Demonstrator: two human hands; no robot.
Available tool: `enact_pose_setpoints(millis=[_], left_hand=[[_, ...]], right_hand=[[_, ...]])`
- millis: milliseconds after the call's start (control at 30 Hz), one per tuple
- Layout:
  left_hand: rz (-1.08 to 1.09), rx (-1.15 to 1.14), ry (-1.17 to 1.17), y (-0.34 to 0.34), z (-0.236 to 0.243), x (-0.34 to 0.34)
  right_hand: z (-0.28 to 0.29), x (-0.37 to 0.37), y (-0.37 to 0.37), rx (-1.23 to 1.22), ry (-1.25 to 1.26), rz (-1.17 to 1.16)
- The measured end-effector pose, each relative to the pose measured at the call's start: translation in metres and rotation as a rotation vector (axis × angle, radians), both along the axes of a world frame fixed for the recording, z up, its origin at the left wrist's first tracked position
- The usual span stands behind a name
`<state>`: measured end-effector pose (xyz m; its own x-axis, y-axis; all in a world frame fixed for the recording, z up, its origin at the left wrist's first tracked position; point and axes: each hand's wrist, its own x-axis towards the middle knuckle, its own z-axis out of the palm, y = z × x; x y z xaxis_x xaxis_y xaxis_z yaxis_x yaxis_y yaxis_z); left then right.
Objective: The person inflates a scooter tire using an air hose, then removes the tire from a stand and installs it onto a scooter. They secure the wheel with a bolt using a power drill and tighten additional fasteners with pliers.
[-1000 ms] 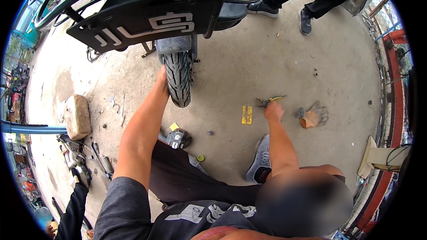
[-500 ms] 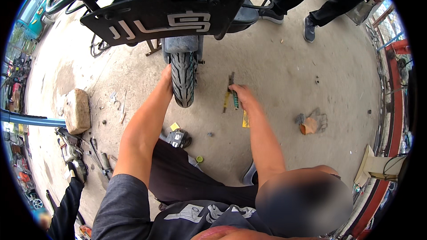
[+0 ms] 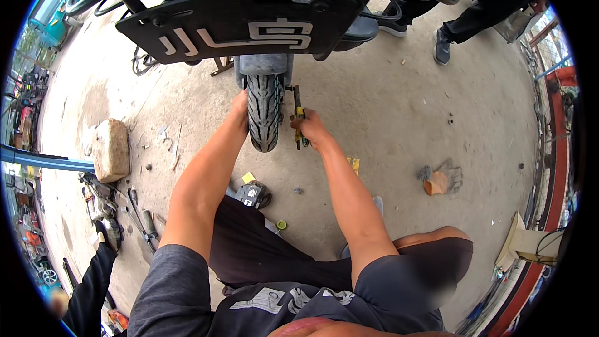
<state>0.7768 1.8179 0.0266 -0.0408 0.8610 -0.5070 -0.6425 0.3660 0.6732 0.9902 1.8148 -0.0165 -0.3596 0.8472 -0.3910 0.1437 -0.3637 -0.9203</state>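
Observation:
The patterned black tyre (image 3: 263, 112) of a scooter-like vehicle stands upright in front of me, under a dark mudguard (image 3: 262, 63). My left hand (image 3: 240, 109) is against the tyre's left side; its fingers are hidden behind the rubber. To the right of the wheel, my right hand (image 3: 307, 126) is closed around worn pliers (image 3: 297, 98) with yellow and green on the handles. Their dark head points away from me, close to the axle end (image 3: 288, 88); whether it touches cannot be made out.
A black plate (image 3: 237, 28) and rack overhang the wheel. A stone block (image 3: 111, 150) and scattered tools (image 3: 145, 218) lie left. Between my legs and the wheel sits a black power tool (image 3: 254, 195). A glove (image 3: 444, 178) lies right. Another person's legs (image 3: 462, 28) stand far right.
My right hand has carried the pliers left, up beside the wheel, with their head now near the axle end. My left hand stays at the tyre. The view has shifted slightly.

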Motion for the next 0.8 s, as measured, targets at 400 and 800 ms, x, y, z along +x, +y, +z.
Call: enact_pose_setpoints(millis=[400,800], left_hand=[[0.008,-0.007,-0.018,0.003,-0.017,-0.004],[0.152,0.037,0.046,0.011,-0.055,-0.022]], right_hand=[[-0.01,-0.01,0.005,0.213,-0.178,0.126],[0.008,-0.02,0.013,0.132,-0.074,0.235]])
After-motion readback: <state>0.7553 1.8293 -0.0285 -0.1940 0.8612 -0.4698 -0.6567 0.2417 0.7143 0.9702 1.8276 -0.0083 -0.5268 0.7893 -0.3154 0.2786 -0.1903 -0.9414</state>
